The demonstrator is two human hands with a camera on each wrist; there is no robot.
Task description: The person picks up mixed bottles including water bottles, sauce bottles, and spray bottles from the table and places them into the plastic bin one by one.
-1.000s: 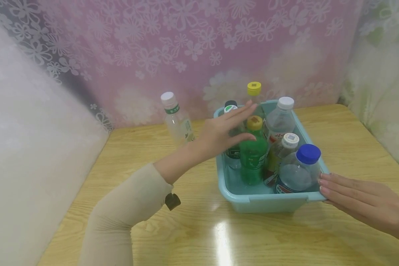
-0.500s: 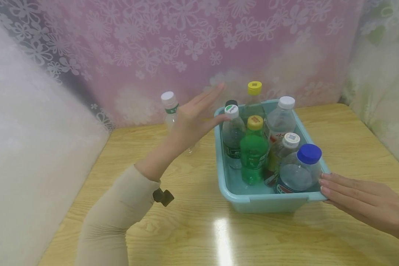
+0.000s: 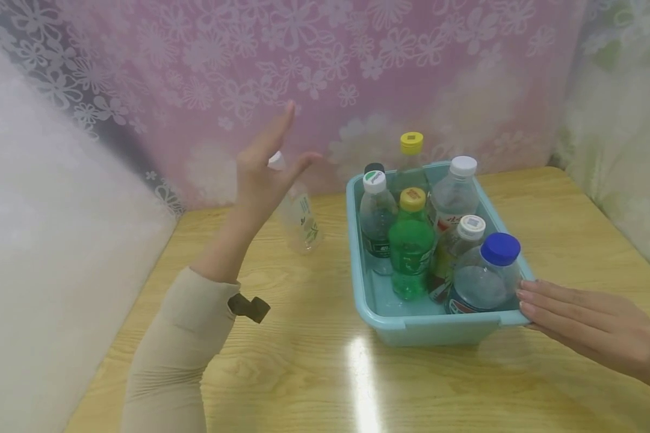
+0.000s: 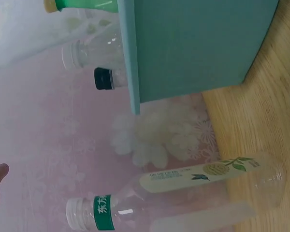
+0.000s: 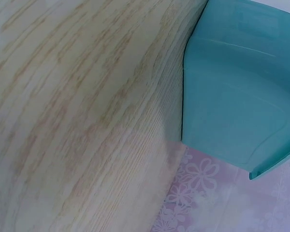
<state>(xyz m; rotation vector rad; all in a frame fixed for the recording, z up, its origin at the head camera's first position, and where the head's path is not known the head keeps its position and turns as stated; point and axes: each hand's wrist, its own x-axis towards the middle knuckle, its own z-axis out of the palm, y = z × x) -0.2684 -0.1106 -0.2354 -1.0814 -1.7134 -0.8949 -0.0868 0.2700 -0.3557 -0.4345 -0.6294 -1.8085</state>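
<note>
My left hand [image 3: 260, 171] is raised beside a clear plastic bottle [image 3: 303, 222], fingers spread apart from the thumb and holding nothing. In the head view the hand hides part of the bottle's neck and cap. The bottle stands upright on the table, left of a light blue plastic bin [image 3: 360, 294]; the left wrist view shows its white cap and green neck band [image 4: 104, 212]. Straight fingers of my right hand [image 3: 596, 322] touch the bin's near right corner. Inside the bin stand several bottles, among them a green bottle [image 3: 410, 249] and a jar-like bottle with a blue cap [image 3: 501, 249].
The bin also holds a yellow-capped bottle [image 3: 411, 144] and a white-capped bottle [image 3: 457, 192] at the back. A wooden table [image 3: 281, 367] lies underneath. A pink floral curtain [image 3: 238, 72] hangs behind, close to the table's far edge.
My left hand has moved left from above the bin to the lone bottle, turning upward. My right hand stays at the bin's corner, and the bottles stand where they were.
</note>
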